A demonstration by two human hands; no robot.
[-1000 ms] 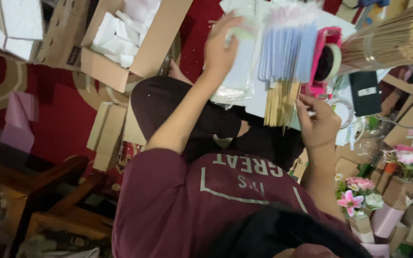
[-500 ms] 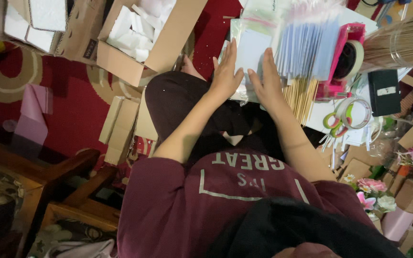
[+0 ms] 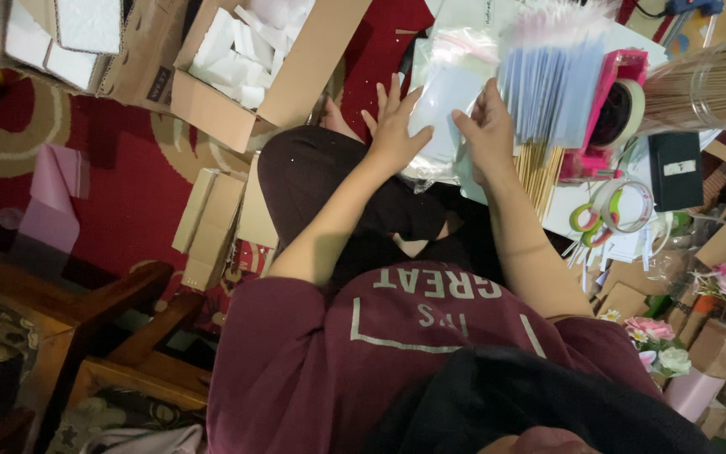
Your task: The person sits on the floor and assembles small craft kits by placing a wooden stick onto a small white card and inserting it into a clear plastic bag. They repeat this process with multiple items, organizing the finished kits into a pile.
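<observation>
- Right now the left hand [image 3: 394,126] lies flat with fingers spread on a clear plastic sleeve [image 3: 449,92] holding pale blue paper, just above centre of the frame; it presses, gripping nothing.
- Beside it, the right hand [image 3: 489,130] pinches the sleeve's right edge between thumb and fingers.
- Risk, as I judge it: the slick sleeve could slide off the lap or crumple, since only a flat palm steadies it.
- Likewise, a stray elbow might topple the fanned blue sheets [image 3: 552,88] and the wooden sticks [image 3: 538,172] just right of the hands.
- Containers: an open cardboard box [image 3: 296,80] at upper left holds white foam pieces [image 3: 237,50]; a clear jar [image 3: 712,84] at upper right holds thin sticks; a pink tape dispenser [image 3: 619,113] carries a roll.
</observation>
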